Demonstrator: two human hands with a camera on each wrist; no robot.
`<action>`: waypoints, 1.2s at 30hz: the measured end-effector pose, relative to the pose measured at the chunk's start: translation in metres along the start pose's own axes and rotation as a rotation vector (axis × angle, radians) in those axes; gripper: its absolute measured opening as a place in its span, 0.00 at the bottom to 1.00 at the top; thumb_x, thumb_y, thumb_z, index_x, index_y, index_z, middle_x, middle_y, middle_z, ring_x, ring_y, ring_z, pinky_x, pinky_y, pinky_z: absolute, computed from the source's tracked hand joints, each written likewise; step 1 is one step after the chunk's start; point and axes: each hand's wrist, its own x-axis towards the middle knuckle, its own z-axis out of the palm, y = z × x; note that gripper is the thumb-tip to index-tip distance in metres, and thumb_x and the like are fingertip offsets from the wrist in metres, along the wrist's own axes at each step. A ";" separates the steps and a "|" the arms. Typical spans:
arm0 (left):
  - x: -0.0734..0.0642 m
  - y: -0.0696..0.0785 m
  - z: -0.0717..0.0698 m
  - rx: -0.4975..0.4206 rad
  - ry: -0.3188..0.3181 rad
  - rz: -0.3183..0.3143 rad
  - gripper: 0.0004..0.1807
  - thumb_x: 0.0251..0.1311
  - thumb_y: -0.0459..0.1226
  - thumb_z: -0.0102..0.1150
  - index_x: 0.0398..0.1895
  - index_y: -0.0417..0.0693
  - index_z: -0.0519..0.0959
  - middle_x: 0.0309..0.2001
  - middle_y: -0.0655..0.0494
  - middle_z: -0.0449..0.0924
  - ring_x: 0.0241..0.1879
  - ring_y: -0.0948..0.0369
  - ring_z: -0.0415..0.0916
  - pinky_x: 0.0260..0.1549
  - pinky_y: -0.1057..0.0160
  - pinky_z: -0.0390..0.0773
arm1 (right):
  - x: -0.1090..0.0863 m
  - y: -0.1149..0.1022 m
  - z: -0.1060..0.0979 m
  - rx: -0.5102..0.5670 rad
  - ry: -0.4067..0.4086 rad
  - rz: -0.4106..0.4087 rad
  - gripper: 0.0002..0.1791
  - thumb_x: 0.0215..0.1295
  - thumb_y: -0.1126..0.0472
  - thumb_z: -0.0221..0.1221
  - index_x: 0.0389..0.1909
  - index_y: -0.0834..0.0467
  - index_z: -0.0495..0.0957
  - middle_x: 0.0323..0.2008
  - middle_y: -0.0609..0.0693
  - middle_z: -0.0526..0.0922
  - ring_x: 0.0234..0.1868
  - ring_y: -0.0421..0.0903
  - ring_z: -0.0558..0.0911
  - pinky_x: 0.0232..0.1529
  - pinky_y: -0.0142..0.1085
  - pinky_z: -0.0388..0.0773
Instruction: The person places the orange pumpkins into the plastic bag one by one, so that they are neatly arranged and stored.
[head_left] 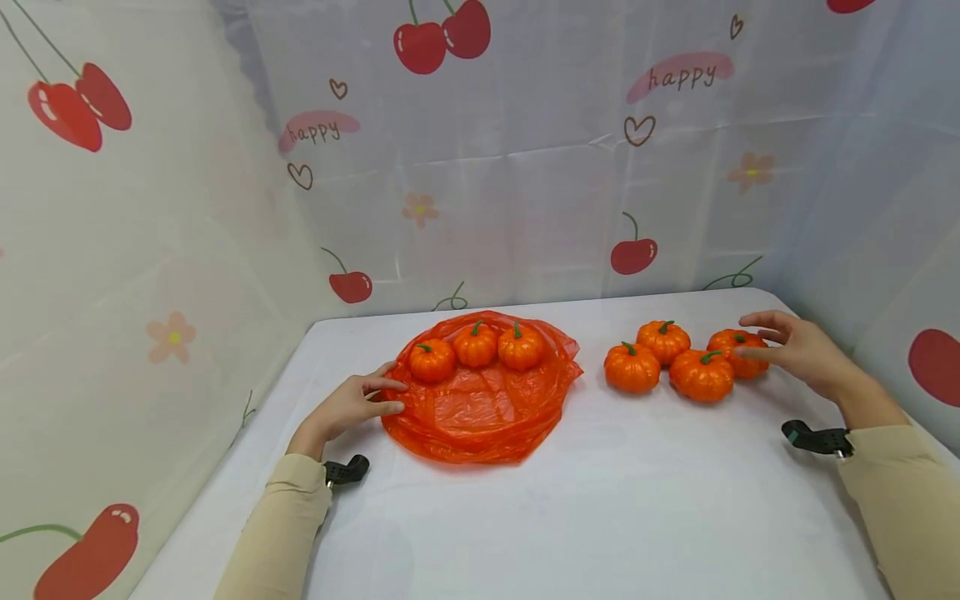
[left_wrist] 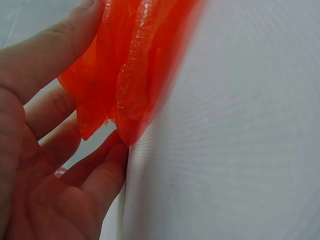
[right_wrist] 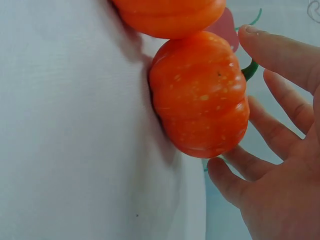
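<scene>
A red-orange plastic bag (head_left: pixel 480 417) lies spread on the table, its rim rolled, with three small orange pumpkins (head_left: pixel 476 344) at its far side. My left hand (head_left: pixel 356 404) holds the bag's left edge; in the left wrist view its thumb (left_wrist: pixel 55 47) lies on the near side of the crinkled plastic, with fingers behind. At the right stands a group of several small pumpkins (head_left: pixel 701 375). My right hand (head_left: pixel 806 354) is spread around the rightmost pumpkin (right_wrist: pixel 200 95). The right wrist view shows the fingers beside its green stem and rounded side, not closed around it.
The white-covered table (head_left: pixel 540 517) has a rounded far right corner. Cherry-printed cloth (head_left: pixel 525 167) hangs behind it and along both sides. A black strap-like piece (head_left: pixel 817 439) sticks out at the right cuff, and a similar black piece (head_left: pixel 347 471) at the left.
</scene>
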 end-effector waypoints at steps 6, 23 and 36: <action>0.002 -0.001 0.000 0.008 0.005 -0.011 0.25 0.58 0.52 0.74 0.58 0.57 0.85 0.82 0.51 0.55 0.81 0.42 0.50 0.77 0.39 0.59 | 0.003 0.012 0.003 0.003 -0.009 -0.003 0.45 0.65 0.47 0.69 0.71 0.67 0.59 0.73 0.69 0.56 0.75 0.77 0.50 0.69 0.76 0.55; 0.001 -0.001 0.003 -0.006 0.004 -0.019 0.25 0.59 0.50 0.74 0.58 0.55 0.86 0.82 0.51 0.56 0.81 0.42 0.50 0.78 0.39 0.56 | 0.002 0.028 0.007 -0.070 -0.006 -0.012 0.43 0.67 0.49 0.69 0.71 0.66 0.59 0.75 0.72 0.54 0.67 0.74 0.63 0.46 0.32 0.72; 0.000 -0.002 0.001 0.009 0.008 0.001 0.26 0.59 0.52 0.73 0.59 0.55 0.85 0.82 0.52 0.56 0.82 0.43 0.48 0.77 0.38 0.56 | -0.005 -0.001 -0.003 -0.043 0.035 -0.006 0.40 0.67 0.45 0.67 0.69 0.62 0.62 0.70 0.65 0.59 0.68 0.70 0.63 0.59 0.56 0.75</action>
